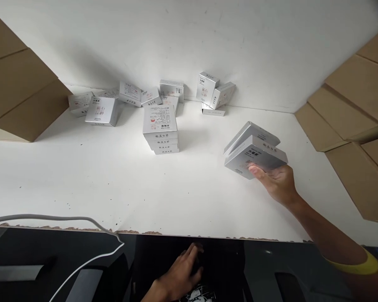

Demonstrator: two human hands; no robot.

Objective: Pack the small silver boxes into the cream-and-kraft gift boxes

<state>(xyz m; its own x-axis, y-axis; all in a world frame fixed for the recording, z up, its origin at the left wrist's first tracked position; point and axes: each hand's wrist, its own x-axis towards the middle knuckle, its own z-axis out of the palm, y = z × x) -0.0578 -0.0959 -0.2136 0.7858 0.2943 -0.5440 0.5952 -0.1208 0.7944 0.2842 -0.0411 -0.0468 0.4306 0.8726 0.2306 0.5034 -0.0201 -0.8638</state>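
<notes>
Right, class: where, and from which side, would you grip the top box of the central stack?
Probably pinch the top box by its left and right edges, coming from above and the front. It lies flat on the stack with both sides free, while other boxes crowd its back edge.

Stack of boxes (161, 130) mid-table (113, 184), toward the back; loose boxes (101, 111) behind and left of it; leaning boxes (214, 94) to its right, against the wall; right hand (279, 182) at right, two boxes (255, 153) in it, above the table; left hand (179, 274) below the near edge; cable (82, 220) along that edge, left; cardboard sheets (22, 92) flank both ends.
</notes>
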